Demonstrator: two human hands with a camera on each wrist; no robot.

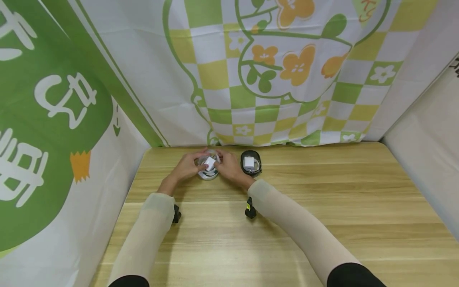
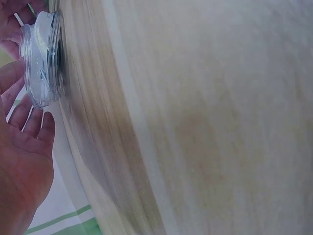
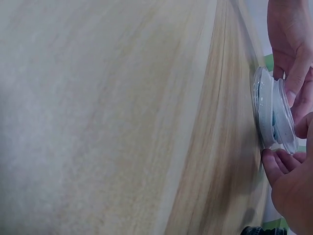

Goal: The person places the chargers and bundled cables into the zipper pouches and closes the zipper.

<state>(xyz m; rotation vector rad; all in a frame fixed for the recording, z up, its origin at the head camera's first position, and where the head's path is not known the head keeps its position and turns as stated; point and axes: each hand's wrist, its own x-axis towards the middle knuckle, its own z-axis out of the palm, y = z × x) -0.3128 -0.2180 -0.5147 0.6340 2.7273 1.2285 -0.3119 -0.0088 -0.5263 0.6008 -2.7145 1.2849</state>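
Observation:
Both hands hold a clear, rounded zip case (image 1: 208,177) near the back edge of the table. A white block (image 1: 210,163), like a charger plug, and pale cable show through it. My left hand (image 1: 185,167) grips its left side, thumb on top. From the right, my right hand (image 1: 229,166) holds it, its thumb by the white block. In the left wrist view, a white zipper band runs round the clear case (image 2: 45,58), with the left hand (image 2: 29,161) at its edge. The right wrist view shows right fingertips (image 3: 274,164) at the lower rim.
A similar black-rimmed case (image 1: 252,153) with a white block and cable inside lies just right of the right hand. The wooden table (image 1: 322,199) meets a printed cloth (image 1: 247,119) at the back. A green and white panel (image 1: 71,159) stands at the left.

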